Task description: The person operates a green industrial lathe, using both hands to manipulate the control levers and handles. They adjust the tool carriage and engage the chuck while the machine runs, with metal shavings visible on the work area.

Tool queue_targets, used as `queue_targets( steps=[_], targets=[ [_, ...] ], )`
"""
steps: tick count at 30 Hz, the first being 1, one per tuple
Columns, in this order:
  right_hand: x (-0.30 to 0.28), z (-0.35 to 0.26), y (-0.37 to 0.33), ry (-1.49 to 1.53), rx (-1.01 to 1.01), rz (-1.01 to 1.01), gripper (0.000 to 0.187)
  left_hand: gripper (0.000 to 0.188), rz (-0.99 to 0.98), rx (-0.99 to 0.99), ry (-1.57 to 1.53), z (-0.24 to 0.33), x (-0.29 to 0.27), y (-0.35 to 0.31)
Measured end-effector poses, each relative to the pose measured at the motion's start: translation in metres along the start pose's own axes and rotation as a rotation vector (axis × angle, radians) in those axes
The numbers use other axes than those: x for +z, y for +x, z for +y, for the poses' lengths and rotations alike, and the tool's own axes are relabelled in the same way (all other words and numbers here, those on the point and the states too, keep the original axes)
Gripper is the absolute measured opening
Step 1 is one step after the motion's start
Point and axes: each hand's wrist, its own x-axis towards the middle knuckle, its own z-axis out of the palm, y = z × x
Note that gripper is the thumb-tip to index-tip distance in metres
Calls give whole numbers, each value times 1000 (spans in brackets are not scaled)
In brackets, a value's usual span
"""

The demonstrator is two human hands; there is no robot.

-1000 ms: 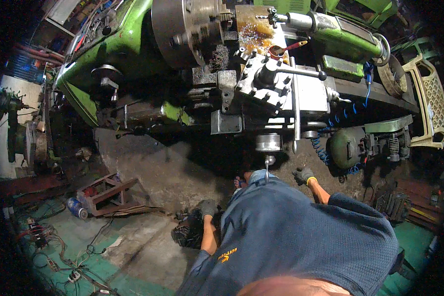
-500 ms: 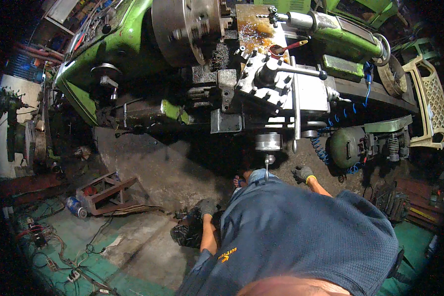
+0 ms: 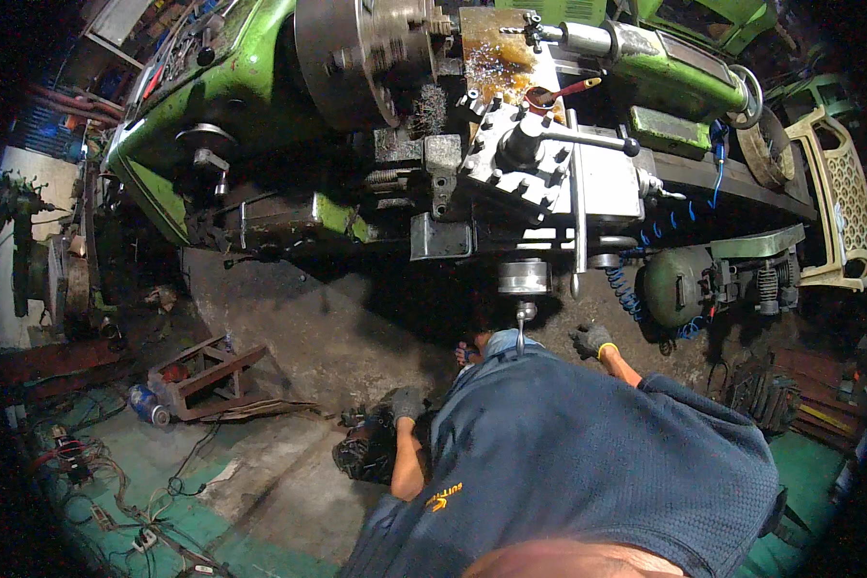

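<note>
A machine workshop, by its green lathe point(image 3: 446, 159) with steel chuck point(image 3: 352, 63), metal shavings point(image 3: 431, 108) and stained floor point(image 3: 250, 303).

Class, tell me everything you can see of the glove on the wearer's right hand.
The glove is dark grey, apparently knitted fabric, with a bright yellow cuff. Worn on the right hand, it points toward the picture's left, seen against the dull brown floor. Its fingers are too dark to read clearly; no held object shows.
</note>
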Motion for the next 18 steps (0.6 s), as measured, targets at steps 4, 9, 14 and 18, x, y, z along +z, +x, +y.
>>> queue_targets(
  steps=[4, 9, 14, 18],
  targets=[
    [1, 9, 8, -51, -7, 6, 33, 37, 14, 27, 10, -4, 2, 5],
    [6, 15, 16, 23, -18, 29, 31, 38, 45, 8, -71, -4, -2, 7],
    [5, 12, 15, -124, -52, 25, 41, 33, 19, 9, 60, -7, 7, 8],
    [6, -3, 0, -95, -50, 25, 41, 31, -40, -15, 101, -9, 14, 6]
  ],
)
